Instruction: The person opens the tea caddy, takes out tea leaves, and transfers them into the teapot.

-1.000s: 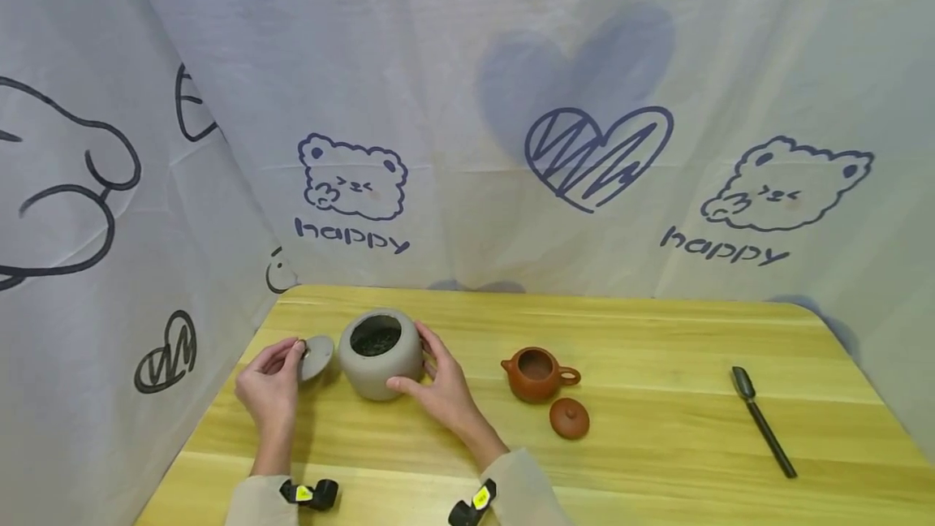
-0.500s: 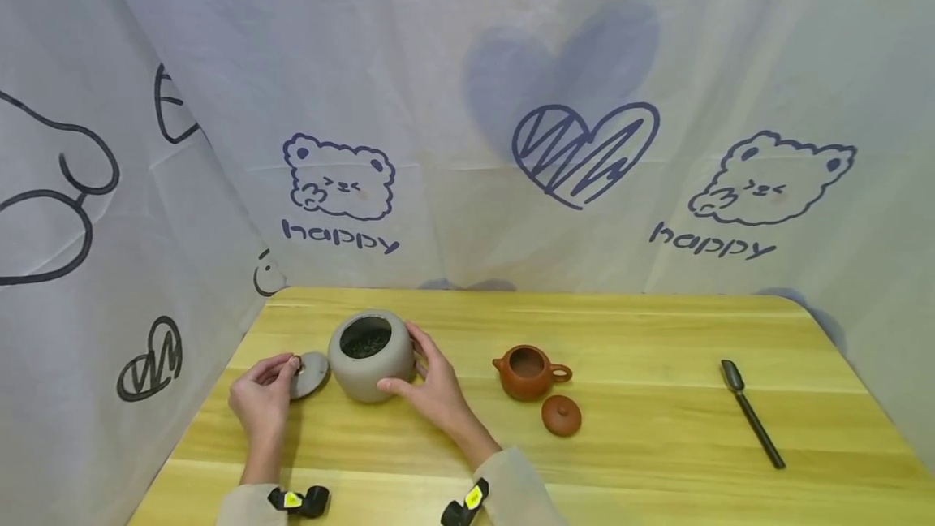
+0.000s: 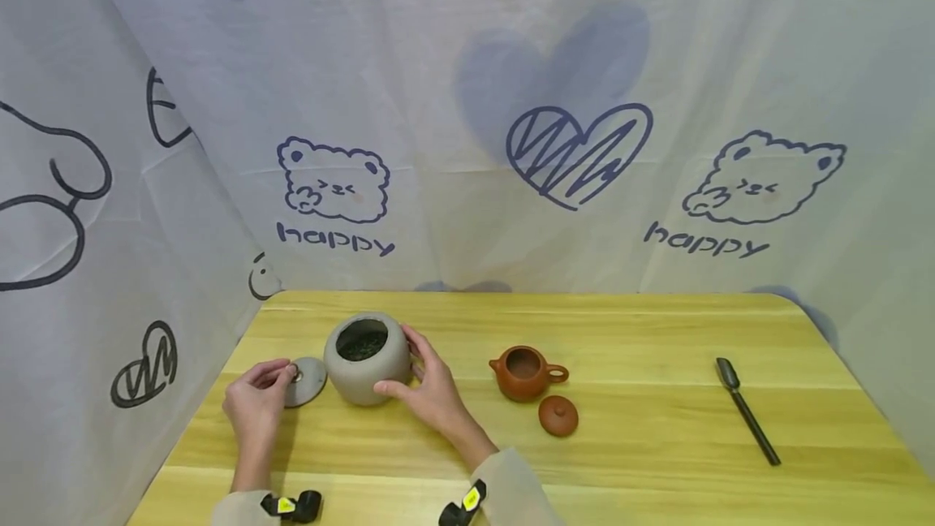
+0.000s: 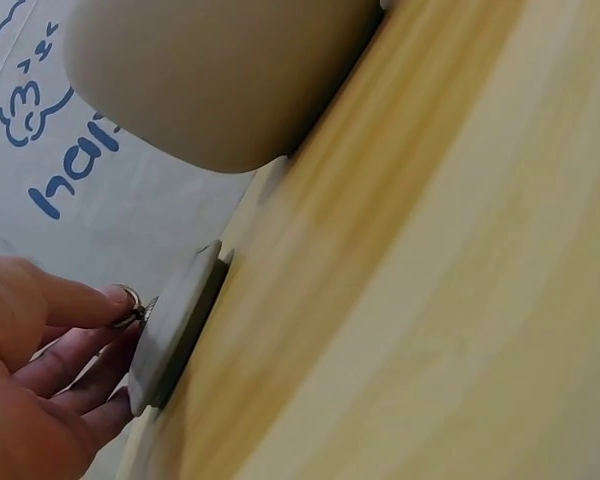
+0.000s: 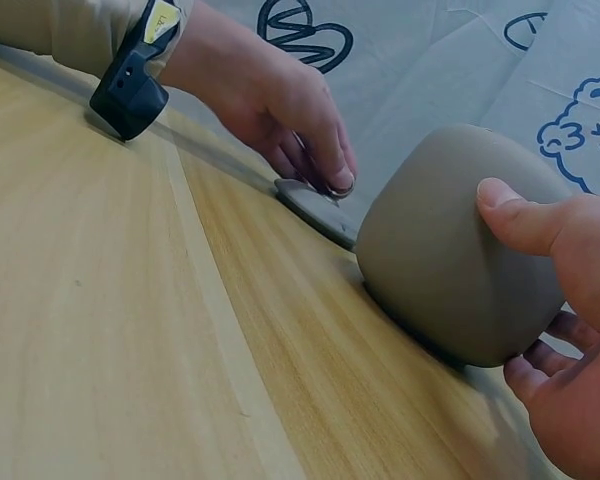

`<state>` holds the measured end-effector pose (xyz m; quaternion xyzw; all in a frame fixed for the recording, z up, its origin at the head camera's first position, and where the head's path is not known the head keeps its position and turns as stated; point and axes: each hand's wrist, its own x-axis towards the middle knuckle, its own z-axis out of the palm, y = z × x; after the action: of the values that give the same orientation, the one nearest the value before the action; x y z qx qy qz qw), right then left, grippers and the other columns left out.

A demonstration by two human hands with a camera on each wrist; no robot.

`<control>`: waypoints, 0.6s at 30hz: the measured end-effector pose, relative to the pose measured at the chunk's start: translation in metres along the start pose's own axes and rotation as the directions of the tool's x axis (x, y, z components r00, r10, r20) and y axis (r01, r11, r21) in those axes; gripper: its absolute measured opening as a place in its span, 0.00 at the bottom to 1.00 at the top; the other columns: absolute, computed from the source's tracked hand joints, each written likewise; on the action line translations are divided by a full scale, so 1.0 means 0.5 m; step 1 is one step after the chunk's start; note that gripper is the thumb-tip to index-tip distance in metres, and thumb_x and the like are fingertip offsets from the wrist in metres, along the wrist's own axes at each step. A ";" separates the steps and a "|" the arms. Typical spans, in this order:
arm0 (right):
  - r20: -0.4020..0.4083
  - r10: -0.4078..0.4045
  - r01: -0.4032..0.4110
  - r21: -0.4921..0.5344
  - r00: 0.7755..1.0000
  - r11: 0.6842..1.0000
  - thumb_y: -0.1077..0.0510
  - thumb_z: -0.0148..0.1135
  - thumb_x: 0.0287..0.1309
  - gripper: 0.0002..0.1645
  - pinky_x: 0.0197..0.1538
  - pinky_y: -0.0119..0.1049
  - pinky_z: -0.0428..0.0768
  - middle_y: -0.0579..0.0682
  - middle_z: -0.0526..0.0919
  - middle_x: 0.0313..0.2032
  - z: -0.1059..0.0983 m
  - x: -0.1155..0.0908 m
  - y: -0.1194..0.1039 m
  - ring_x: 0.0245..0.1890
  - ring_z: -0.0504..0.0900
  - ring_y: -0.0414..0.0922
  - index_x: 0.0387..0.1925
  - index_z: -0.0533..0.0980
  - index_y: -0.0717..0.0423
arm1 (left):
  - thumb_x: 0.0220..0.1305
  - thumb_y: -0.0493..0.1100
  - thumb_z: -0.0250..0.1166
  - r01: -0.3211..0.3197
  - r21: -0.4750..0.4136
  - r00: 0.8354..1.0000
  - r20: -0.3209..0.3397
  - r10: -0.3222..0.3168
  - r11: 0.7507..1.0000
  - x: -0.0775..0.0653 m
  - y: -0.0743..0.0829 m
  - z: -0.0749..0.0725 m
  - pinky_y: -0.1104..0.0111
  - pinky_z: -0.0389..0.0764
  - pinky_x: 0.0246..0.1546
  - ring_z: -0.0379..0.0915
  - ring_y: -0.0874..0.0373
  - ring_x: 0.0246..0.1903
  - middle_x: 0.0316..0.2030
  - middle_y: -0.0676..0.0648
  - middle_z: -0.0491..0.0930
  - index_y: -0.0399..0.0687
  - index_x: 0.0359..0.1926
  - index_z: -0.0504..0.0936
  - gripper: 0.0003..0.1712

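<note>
At the left of the table, my left hand (image 3: pixel 256 400) pinches the small metal ring on top of a flat round grey lid (image 3: pixel 310 384). In the left wrist view the lid (image 4: pixel 175 330) lies at the tabletop, the ring (image 4: pixel 130 305) at my fingertips. My right hand (image 3: pixel 431 396) holds a rounded grey jar (image 3: pixel 358 384) from its right side, thumb at the front and fingers behind. Dark loose tea leaves (image 3: pixel 363 346) show inside the jar's open mouth. The right wrist view has the jar (image 5: pixel 450 250) standing on the table, slightly apart from the lid.
Right of the jar stands a small reddish-brown teapot (image 3: pixel 520 384), uncovered, with its lid (image 3: pixel 558 416) on the table in front. Farther right lies a dark long-handled scoop (image 3: pixel 747 411). A printed cloth (image 3: pixel 438 226) hangs behind the wooden table (image 3: pixel 628 469) and along its left.
My left hand has lowered the lid from a tilted pose to flat on the table beside the jar. My right hand keeps its hold on the jar. The head view has shifted slightly.
</note>
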<state>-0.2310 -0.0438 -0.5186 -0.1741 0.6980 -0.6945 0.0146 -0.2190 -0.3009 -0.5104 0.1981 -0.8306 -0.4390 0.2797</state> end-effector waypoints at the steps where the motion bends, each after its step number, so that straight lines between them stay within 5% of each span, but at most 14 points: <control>1: 0.000 0.007 -0.007 -0.001 1.000 1.000 0.56 0.77 0.58 0.54 0.72 0.49 0.68 0.47 0.62 0.76 -0.001 -0.001 -0.002 0.75 0.62 0.49 0.79 0.58 0.50 | 0.62 0.36 0.74 -0.002 0.001 1.000 0.010 0.002 1.000 0.000 0.001 -0.001 0.88 0.70 0.27 0.70 0.87 0.23 0.34 0.39 0.89 0.35 0.39 0.90 0.08; 18: 0.010 -0.013 0.013 0.017 1.000 1.000 0.61 0.76 0.58 0.53 0.72 0.55 0.67 0.53 0.62 0.76 -0.001 -0.001 -0.007 0.74 0.63 0.54 0.79 0.57 0.53 | 0.63 0.33 0.72 -0.033 0.044 0.998 0.053 0.031 0.998 0.004 0.000 -0.018 0.90 0.69 0.31 0.71 0.83 0.27 0.40 0.35 0.88 0.34 0.42 0.89 0.08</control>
<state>-0.2300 -0.0430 -0.5154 -0.1822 0.6909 -0.6994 0.0152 -0.2148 -0.3076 -0.5055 0.1794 -0.8502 -0.4209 0.2604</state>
